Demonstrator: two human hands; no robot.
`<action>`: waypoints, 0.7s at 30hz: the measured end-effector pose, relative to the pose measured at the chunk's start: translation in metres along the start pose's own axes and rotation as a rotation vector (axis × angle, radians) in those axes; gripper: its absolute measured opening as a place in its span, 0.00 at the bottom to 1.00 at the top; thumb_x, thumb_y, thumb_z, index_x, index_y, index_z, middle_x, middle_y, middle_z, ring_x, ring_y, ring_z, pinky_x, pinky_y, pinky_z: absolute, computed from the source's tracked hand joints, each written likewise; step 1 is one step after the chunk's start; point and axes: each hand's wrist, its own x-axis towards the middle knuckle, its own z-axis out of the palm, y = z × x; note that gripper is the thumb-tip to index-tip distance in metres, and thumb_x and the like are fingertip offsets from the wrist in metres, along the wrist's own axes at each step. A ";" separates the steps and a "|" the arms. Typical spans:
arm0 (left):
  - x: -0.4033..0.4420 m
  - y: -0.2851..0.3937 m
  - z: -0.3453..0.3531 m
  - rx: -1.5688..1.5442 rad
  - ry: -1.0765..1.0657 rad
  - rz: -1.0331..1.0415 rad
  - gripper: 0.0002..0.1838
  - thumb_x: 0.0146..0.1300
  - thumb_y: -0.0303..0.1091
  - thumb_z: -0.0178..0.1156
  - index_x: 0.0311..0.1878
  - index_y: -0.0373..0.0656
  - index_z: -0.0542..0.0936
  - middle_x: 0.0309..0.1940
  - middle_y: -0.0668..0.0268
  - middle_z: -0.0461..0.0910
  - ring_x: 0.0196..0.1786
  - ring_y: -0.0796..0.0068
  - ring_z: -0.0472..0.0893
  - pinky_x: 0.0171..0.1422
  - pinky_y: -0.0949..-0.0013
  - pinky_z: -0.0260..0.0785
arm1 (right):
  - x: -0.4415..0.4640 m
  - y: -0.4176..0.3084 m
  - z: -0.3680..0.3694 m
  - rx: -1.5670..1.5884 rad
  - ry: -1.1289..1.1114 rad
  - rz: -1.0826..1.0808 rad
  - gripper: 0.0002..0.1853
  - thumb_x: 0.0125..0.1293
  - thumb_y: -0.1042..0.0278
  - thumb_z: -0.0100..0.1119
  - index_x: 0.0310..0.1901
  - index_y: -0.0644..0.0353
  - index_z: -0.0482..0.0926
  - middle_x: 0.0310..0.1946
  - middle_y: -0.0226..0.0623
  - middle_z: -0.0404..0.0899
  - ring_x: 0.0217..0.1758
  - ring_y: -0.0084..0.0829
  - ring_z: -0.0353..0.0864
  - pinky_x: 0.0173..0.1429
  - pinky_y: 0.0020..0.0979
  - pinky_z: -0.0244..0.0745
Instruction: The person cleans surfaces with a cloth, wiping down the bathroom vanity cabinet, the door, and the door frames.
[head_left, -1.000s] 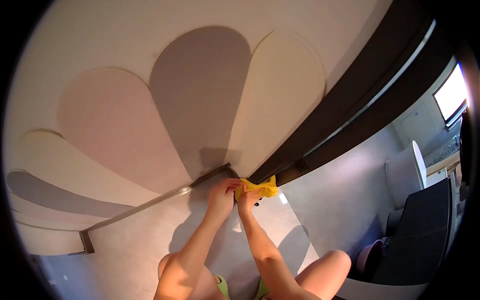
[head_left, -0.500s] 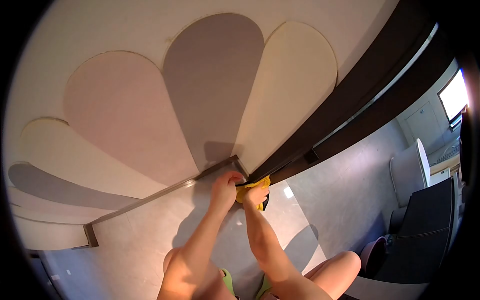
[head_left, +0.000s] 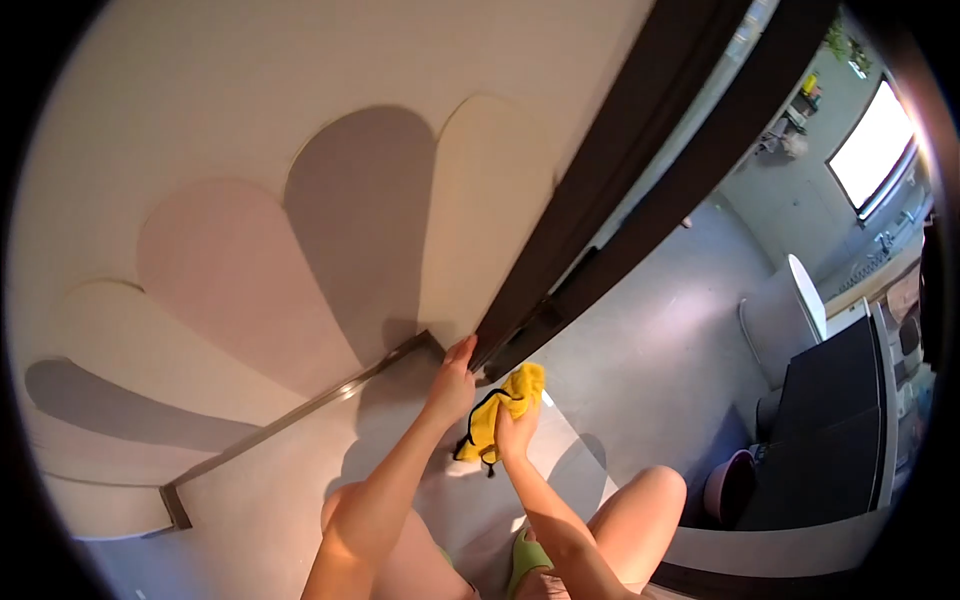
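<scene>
A yellow cloth (head_left: 483, 428) with a dark edge hangs bunched in my right hand (head_left: 517, 428), close above the pale floor. My left hand (head_left: 456, 382) rests against the foot of the dark door frame (head_left: 530, 310), its fingertips up near the wall corner. No object shows in it, and its fingers lie close together, so their exact pose is hard to make out. Between the two hands there is a small gap, and the cloth is on the right of it.
Petal-shaped panels (head_left: 365, 220) cover the wall, with a metal skirting strip (head_left: 300, 410) below. Past the frame stand a white toilet (head_left: 775, 325), a dark cabinet (head_left: 825, 430) and a pink basin (head_left: 728, 488). Green slippers (head_left: 525, 560) are on my feet.
My left hand has come away from the cloth and onto the frame. My right hand has drawn the cloth back from the corner, and more of it hangs loose. The view has turned toward the right.
</scene>
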 end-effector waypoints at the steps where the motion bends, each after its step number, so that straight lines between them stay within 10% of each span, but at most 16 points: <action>1: 0.000 0.014 0.000 -0.057 -0.003 -0.072 0.31 0.62 0.15 0.43 0.71 0.35 0.68 0.68 0.49 0.69 0.66 0.54 0.75 0.72 0.61 0.66 | 0.007 -0.039 -0.013 0.069 0.068 -0.027 0.24 0.65 0.73 0.61 0.63 0.63 0.74 0.65 0.48 0.72 0.69 0.47 0.70 0.73 0.39 0.61; 8: 0.009 0.003 0.009 0.008 -0.068 -0.141 0.30 0.62 0.19 0.49 0.70 0.34 0.67 0.68 0.47 0.69 0.67 0.47 0.73 0.70 0.58 0.67 | 0.112 -0.146 -0.030 -0.063 0.332 -0.439 0.40 0.63 0.64 0.67 0.73 0.66 0.58 0.76 0.60 0.47 0.80 0.61 0.43 0.82 0.52 0.30; 12: 0.006 0.048 -0.013 0.189 -0.133 -0.209 0.29 0.66 0.25 0.46 0.72 0.36 0.65 0.69 0.47 0.69 0.68 0.44 0.71 0.71 0.54 0.66 | 0.126 -0.125 0.004 0.278 0.486 -0.397 0.42 0.63 0.61 0.67 0.74 0.67 0.57 0.76 0.63 0.47 0.79 0.62 0.44 0.81 0.57 0.30; 14: 0.000 0.055 -0.013 0.205 -0.164 -0.245 0.29 0.66 0.26 0.45 0.72 0.36 0.65 0.68 0.47 0.69 0.68 0.44 0.72 0.71 0.53 0.66 | 0.107 -0.093 0.005 -0.008 0.309 -0.304 0.45 0.63 0.66 0.68 0.74 0.68 0.50 0.72 0.60 0.53 0.76 0.59 0.52 0.80 0.46 0.45; 21: 0.010 0.086 -0.027 0.291 -0.093 -0.206 0.26 0.64 0.26 0.45 0.66 0.35 0.73 0.61 0.48 0.77 0.64 0.46 0.76 0.70 0.55 0.68 | 0.046 -0.031 -0.021 -0.041 0.007 -0.129 0.35 0.62 0.62 0.66 0.69 0.65 0.67 0.70 0.63 0.59 0.70 0.64 0.59 0.74 0.56 0.56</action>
